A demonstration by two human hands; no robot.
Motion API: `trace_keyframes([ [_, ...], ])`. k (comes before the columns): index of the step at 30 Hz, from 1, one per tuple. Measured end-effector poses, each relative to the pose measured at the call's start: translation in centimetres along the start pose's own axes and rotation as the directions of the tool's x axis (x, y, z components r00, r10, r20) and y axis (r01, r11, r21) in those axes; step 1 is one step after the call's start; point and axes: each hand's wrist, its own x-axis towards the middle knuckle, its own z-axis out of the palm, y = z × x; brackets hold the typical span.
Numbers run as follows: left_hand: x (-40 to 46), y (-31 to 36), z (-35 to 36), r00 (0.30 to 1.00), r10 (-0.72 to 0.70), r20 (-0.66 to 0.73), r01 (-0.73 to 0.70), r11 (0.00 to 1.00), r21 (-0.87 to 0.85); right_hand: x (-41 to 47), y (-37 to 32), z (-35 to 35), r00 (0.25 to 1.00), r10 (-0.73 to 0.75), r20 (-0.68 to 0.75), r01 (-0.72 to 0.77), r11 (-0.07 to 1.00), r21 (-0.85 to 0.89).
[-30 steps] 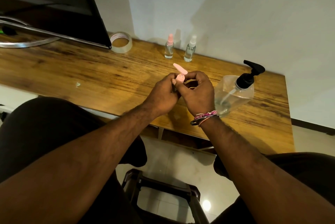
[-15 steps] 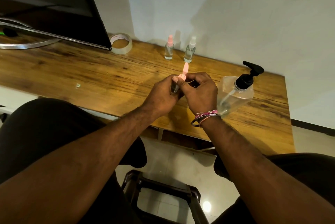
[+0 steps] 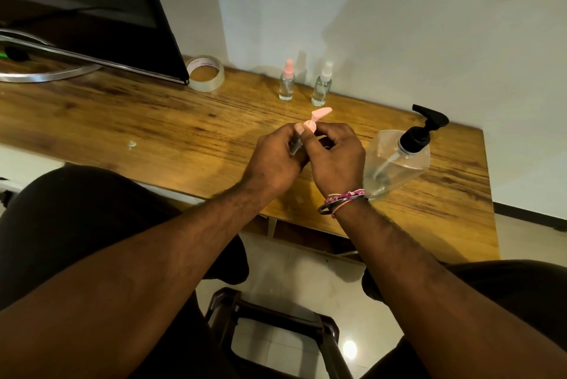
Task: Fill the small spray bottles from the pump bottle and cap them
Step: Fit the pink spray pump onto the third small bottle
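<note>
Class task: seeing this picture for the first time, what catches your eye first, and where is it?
Mid-table, the left hand and right hand grip a small bottle with a pink spray top. Right of them stands a clear pump bottle; two capped spray bottles stand by the wall.

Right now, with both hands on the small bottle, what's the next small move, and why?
Probably keep twisting the pink sprayer down with the right hand while the left hand steadies the small bottle. The sprayer's pink cap looks tilted, so it may not be seated.
</note>
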Motion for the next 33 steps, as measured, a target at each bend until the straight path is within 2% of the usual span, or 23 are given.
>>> trace_keyframes([
  [5,0.4,-0.1,-0.4,0.999,-0.034,0.007,0.034,0.999,-0.040,0.2,-0.1,-0.1,0.997,-0.042,0.059,0.042,0.999,0.004],
  [11,1.4,0.9,-2.2,0.968,-0.139,0.209,0.134,0.990,0.039,1.0,-0.2,-0.7,0.975,-0.124,0.186,0.130,0.991,-0.019],
  [16,1.6,0.6,-3.1,0.936,-0.151,0.317,0.117,0.986,0.121,0.6,-0.6,-0.9,0.954,-0.186,0.237,0.186,0.982,0.021],
  [21,1.3,0.5,-3.0,0.898,-0.097,0.428,0.117,0.993,-0.019,0.7,-0.3,-0.8,0.916,-0.178,0.361,0.152,0.983,0.099],
  [24,1.2,0.3,-2.6,0.917,-0.134,0.377,0.135,0.991,0.022,0.4,-0.2,-0.5,0.924,-0.196,0.328,0.172,0.980,0.101],
  [31,0.4,0.4,-0.8,0.985,-0.118,0.123,0.119,0.993,-0.005,-1.0,-1.1,0.6,0.972,-0.232,0.031,0.233,0.972,-0.022],
  [33,0.5,0.3,-0.6,0.988,-0.135,0.080,0.137,0.990,-0.014,-1.1,-1.5,0.8,0.978,-0.206,0.035,0.206,0.979,0.008],
])
